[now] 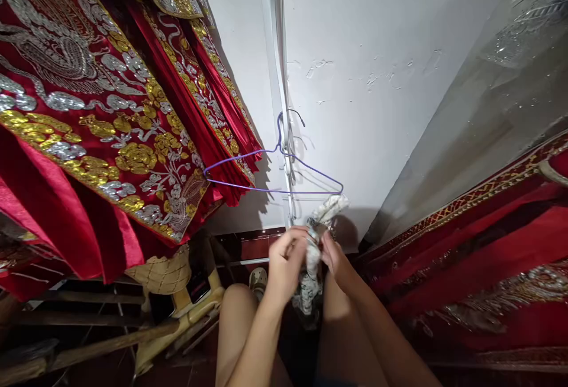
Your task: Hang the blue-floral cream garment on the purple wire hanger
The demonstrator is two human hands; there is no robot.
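Observation:
A bunched white patterned cloth (pixel 313 257) hangs down between my hands, its upper end near the right corner of a purple hanger (pixel 244 188). My left hand (pixel 286 260) is closed, its fingers and thumb pinching the cloth from the left. From the right, my right hand (pixel 332 257) grips the same cloth, partly blurred. The hanger is in front of the white wall, its hook beside a pale vertical strip. Below my hands the lower part of the cloth dangles above my lap.
Red cloth with gold and silver sequins (pixel 146 156) hangs at the left. Beneath it stand a bamboo chair (pixel 177 328) and a woven basket (pixel 162 271). More red embroidered cloth (pixel 501 263) fills the right side. A clog (pixel 258 279) shows beside my knee.

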